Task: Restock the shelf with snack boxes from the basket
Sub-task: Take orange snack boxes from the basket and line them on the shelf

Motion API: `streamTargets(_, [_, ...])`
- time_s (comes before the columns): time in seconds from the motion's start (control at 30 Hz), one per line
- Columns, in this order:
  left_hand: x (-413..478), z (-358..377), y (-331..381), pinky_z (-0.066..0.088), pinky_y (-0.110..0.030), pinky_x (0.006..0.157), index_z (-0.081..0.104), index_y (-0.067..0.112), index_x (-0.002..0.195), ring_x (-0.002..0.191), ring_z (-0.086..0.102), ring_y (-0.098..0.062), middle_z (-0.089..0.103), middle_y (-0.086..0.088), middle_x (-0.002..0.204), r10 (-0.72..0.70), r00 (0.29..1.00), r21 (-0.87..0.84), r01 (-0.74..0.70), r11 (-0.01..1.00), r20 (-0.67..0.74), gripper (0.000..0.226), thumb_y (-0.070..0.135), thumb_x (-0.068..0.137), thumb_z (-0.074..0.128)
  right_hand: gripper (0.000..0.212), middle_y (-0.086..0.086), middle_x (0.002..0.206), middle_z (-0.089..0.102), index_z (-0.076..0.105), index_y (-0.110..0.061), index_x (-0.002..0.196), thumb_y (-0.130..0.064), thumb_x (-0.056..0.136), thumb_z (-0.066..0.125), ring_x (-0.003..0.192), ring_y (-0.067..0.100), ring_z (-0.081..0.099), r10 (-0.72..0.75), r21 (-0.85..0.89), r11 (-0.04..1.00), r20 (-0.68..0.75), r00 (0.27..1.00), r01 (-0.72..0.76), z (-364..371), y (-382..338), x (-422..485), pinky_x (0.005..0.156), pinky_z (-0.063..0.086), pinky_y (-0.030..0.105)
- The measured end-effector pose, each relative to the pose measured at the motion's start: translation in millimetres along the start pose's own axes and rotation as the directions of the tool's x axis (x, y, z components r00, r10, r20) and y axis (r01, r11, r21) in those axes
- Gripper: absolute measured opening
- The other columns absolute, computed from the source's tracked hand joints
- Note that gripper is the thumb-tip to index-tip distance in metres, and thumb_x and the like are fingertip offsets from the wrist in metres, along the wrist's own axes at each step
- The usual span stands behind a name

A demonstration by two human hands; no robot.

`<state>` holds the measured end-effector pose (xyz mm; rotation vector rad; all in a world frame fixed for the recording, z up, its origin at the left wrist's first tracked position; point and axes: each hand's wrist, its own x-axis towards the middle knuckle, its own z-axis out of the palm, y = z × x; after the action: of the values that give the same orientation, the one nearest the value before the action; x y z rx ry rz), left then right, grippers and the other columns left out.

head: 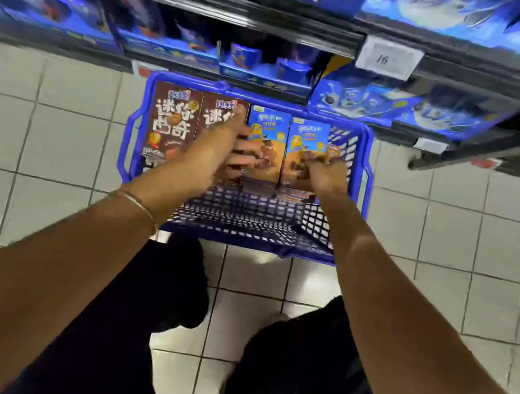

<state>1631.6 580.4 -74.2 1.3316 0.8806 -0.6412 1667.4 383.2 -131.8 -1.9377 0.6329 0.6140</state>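
Note:
A blue plastic basket (pixel 365 166) stands on the tiled floor below the shelves. Inside it lie two brown snack boxes (pixel 170 120) on the left and two blue-and-orange snack boxes (pixel 268 129) on the right. My left hand (pixel 222 146) reaches over the second brown box with its fingers spread across to the first blue box. My right hand (pixel 323 173) has its fingers curled round the lower right edge of the second blue box (pixel 307 139). The shelf (pixel 248 12) above holds blue boxes.
Black shelf edges with price tags (pixel 390 58) overhang the basket's far side. A lower shelf (pixel 467 142) juts out at the right. My legs in dark trousers and shoes (pixel 262 362) stand just behind the basket. Grey tile floor lies on both sides.

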Motion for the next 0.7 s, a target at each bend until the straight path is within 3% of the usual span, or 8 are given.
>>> streamTargets(0.07, [32.0, 11.3, -9.9, 0.059, -0.034, 0.074, 0.067, 0.023, 0.108, 0.091, 0.074, -0.015, 0.078, 0.003, 0.109, 0.002, 1.0, 0.004, -0.002, 1.0, 0.018, 0.053, 0.062, 0.111, 0.03, 0.017, 0.005, 0.073, 0.073, 0.072, -0.01, 0.086, -0.024, 0.094, 0.068, 0.049, 0.008, 0.064, -0.07, -0.041, 0.997, 0.007, 0.998, 0.07, 13.3, 22.3, 33.9, 0.048, 0.051, 0.029])
streamTargets(0.13, [52.7, 19.7, -17.4, 0.053, -0.032, 0.069, 0.066, 0.023, 0.111, 0.089, 0.072, -0.014, 0.077, 0.004, 0.109, 0.028, 0.998, 0.057, -0.031, 0.998, 0.053, 0.059, 0.067, 0.109, 0.027, 0.033, 0.003, 0.071, 0.075, 0.071, -0.014, 0.075, -0.046, 0.085, 0.073, 0.063, 0.019, 0.071, -0.139, -0.101, 0.986, -0.049, 0.989, 0.134, 19.2, 45.7, 56.9, 0.061, 0.055, 0.038])
streamTargets(0.23, [69.5, 24.2, -23.3, 0.049, -0.032, 0.068, 0.067, 0.025, 0.107, 0.096, 0.072, -0.02, 0.078, -0.001, 0.117, 0.079, 0.995, 0.105, -0.086, 0.991, 0.065, 0.06, 0.07, 0.107, 0.027, 0.054, 0.006, 0.081, 0.077, 0.07, -0.013, 0.086, -0.063, 0.068, 0.078, 0.079, 0.03, 0.074, -0.207, -0.033, 0.978, -0.08, 0.975, 0.205, 19.5, 71.4, 80.6, 0.074, 0.058, 0.05])
streamTargets(0.33, [66.8, 27.1, -21.8, 0.052, -0.037, 0.084, 0.068, 0.025, 0.106, 0.102, 0.07, -0.024, 0.079, -0.002, 0.11, 0.139, 0.989, 0.125, -0.144, 0.982, 0.051, 0.06, 0.07, 0.106, 0.029, 0.077, 0.011, 0.093, 0.076, 0.066, -0.006, 0.103, -0.069, 0.06, 0.077, 0.091, 0.039, 0.072, -0.246, 0.019, 0.969, -0.053, 0.968, 0.247, 13.6, 82.0, 88.7, 0.08, 0.058, 0.058])
streamTargets(0.43, [53.9, 30.9, -17.7, 0.051, -0.043, 0.098, 0.068, 0.025, 0.104, 0.098, 0.072, -0.023, 0.078, 0.0, 0.101, 0.202, 0.979, 0.126, -0.202, 0.971, 0.013, 0.056, 0.068, 0.107, 0.032, 0.074, 0.012, 0.098, 0.075, 0.066, -0.007, 0.106, -0.065, 0.062, 0.079, 0.094, 0.038, 0.072, -0.254, 0.021, 0.966, -0.057, 0.965, 0.256, 0.3, 81.9, 82.1, 0.084, 0.057, 0.059])
streamTargets(0.57, [36.3, 33.6, -24.8, 0.055, -0.044, 0.097, 0.067, 0.023, 0.11, 0.109, 0.073, -0.026, 0.077, -0.005, 0.117, 0.207, 0.978, 0.098, -0.208, 0.973, 0.024, 0.053, 0.067, 0.107, 0.037, 0.043, 0.012, 0.089, 0.076, 0.058, -0.012, 0.095, -0.04, 0.076, 0.084, 0.085, 0.033, 0.075, -0.277, 0.117, 0.949, -0.125, 0.953, 0.292, -19.7, 71.8, 55.2, 0.083, 0.058, 0.056])
streamTargets(0.63, [32.4, 36.9, -28.7, 0.053, -0.037, 0.083, 0.065, 0.023, 0.118, 0.106, 0.072, -0.023, 0.076, -0.005, 0.122, 0.226, 0.973, 0.111, -0.229, 0.967, 0.038, 0.053, 0.068, 0.105, 0.041, 0.043, 0.005, 0.077, 0.077, 0.054, -0.013, 0.096, -0.038, 0.079, 0.084, 0.077, 0.023, 0.076, -0.328, 0.172, 0.923, -0.114, 0.938, 0.344, -26.0, 66.5, 44.5, 0.076, 0.06, 0.044])
streamTargets(0.7, [29.6, 44.3, -30.9, 0.054, -0.035, 0.08, 0.063, 0.024, 0.125, 0.108, 0.072, -0.023, 0.075, -0.005, 0.123, 0.25, 0.967, 0.079, -0.253, 0.964, 0.041, 0.054, 0.07, 0.102, 0.047, 0.042, -0.007, 0.068, 0.074, 0.052, -0.015, 0.098, -0.036, 0.08, 0.084, 0.065, 0.008, 0.073, -0.39, 0.223, 0.89, -0.082, 0.917, 0.398, -28.3, 56.3, 30.0, 0.06, 0.056, 0.025])
